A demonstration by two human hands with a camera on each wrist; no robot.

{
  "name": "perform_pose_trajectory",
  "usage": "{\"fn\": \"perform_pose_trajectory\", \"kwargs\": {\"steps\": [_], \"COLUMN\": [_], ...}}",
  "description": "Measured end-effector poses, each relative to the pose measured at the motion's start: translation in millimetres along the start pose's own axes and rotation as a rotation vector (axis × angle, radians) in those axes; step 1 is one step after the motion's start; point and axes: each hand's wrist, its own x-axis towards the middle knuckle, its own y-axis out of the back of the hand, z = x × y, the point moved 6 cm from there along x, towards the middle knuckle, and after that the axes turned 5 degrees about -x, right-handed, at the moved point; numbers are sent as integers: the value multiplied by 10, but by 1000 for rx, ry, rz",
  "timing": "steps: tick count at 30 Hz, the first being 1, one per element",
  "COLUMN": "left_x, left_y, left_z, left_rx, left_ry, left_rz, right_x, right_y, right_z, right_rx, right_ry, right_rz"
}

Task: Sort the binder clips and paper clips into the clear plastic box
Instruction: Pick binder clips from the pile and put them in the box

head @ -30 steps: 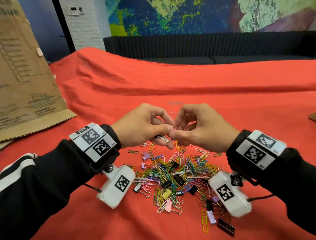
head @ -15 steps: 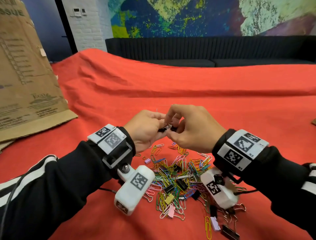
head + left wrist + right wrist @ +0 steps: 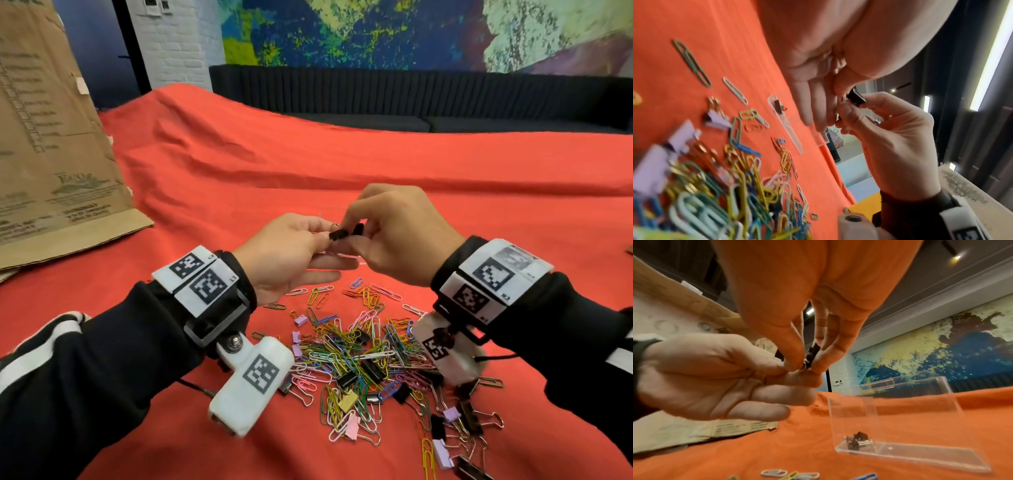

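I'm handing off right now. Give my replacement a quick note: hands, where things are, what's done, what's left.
Left hand and right hand: both pinch black binder clips raised above the pile; they look stuck together.
Box: on the red cloth beyond the hands, open, holding only a few black binder clips at one end.
Pile: mixed paper and binder clips, nearly all unsorted.
Left: part the held clips, box them, then work through the pile.

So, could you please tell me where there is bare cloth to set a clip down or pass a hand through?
Bare red cloth stretches beyond both hands toward the dark sofa, and between the cardboard and the left hand. It is crowded below the hands, where the clip pile spreads. The clear plastic box stands just past the hands.
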Motion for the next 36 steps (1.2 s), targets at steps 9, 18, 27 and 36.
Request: {"fn": "perform_pose_trajectory", "kwargs": {"steps": [9,18,27,36], "left_x": [-168,-530,-396,-460], "left_y": [254,93,287,-55], "left_z": [145,-225,25,-273], "left_rx": [596,1460,1214,1409], "left_ry": [-154,-217,-226,-224], "left_rz": [-20,-393,-335,-553], "right_x": [435,722,98,-775], "right_y": [-29,-401,-23,-395], "right_z": [371,507,197,-345], "right_rx": [-52,-189,-80,-30], "right_ry": [-238,-259,-121,156], "right_rz": [-116,-246,-227,-805]}}
